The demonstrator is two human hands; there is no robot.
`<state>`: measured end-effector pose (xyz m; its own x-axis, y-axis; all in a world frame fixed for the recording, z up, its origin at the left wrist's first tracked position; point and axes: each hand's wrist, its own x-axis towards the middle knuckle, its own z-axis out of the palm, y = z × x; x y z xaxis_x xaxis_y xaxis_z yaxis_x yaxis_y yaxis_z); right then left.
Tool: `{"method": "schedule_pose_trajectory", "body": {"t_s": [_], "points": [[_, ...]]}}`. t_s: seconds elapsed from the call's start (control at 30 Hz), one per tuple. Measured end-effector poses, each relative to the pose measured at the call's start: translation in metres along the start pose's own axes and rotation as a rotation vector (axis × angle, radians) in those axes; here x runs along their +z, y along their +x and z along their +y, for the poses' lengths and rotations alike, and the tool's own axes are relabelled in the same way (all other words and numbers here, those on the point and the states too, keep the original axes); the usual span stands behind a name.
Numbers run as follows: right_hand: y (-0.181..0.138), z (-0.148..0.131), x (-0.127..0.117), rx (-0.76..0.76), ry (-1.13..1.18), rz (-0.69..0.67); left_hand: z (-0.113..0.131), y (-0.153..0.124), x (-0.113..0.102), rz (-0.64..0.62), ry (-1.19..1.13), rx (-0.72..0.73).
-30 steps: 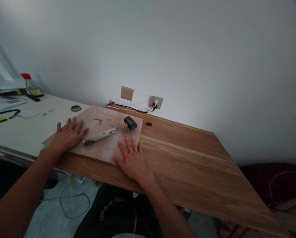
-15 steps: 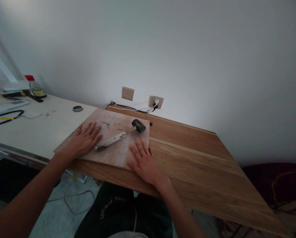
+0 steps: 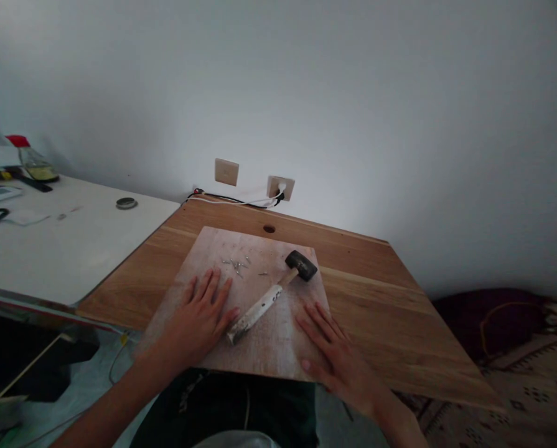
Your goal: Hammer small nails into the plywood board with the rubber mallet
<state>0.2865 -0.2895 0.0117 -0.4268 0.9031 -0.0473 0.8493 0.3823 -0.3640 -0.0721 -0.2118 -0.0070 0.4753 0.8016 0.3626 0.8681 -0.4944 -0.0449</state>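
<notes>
A pale, pinkish wooden board (image 3: 259,348) lies on the brown wooden tabletop, its near edge at or past the table's front edge. My left hand (image 3: 196,326) rests flat on the board's left side, fingers spread, the thumb close to the mallet's handle end. On the right side of the board lies my right hand (image 3: 337,358), also flat with fingers apart. Between them sits a mallet (image 3: 259,309) with a black head and a white-painted handle, slanting up to the right. Several small metal screws or nails (image 3: 236,266) are scattered beyond my left fingertips.
The brown tabletop (image 3: 376,298) extends right, with a round hole (image 3: 269,229) behind the board. A white table (image 3: 73,249) adjoins at left, bearing a round lid (image 3: 126,203) and a red-capped bottle (image 3: 38,165). Cables (image 3: 241,200) run along the wall to a socket (image 3: 280,188).
The board has slid right and toward me under both hands, carrying the mallet and small metal pieces. It no longer covers the tabletop's left part, and the hole is fully visible. The view has shifted too.
</notes>
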Motion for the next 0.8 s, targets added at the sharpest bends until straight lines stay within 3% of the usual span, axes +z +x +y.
{"method": "schedule_pose_trajectory", "body": {"t_s": [0.13,0.23,0.43,0.63,0.8], "points": [[-0.039,0.007,-0.002,0.096,0.014,0.01,0.027,-0.014,-0.01,0.028,-0.046,0.096],[-0.047,0.002,-0.005,0.166,0.038,0.095,0.032,-0.013,-0.014,0.009,-0.078,0.103],[0.01,-0.017,-0.017,0.299,0.109,0.36,0.019,0.021,-0.013,-0.099,-0.13,0.172],[0.068,-0.031,-0.021,0.252,0.033,0.258,0.007,0.061,0.001,-0.289,-0.236,0.262],[0.079,-0.025,-0.02,0.322,0.054,0.272,0.011,0.077,0.014,-0.27,-0.263,0.246]]}}
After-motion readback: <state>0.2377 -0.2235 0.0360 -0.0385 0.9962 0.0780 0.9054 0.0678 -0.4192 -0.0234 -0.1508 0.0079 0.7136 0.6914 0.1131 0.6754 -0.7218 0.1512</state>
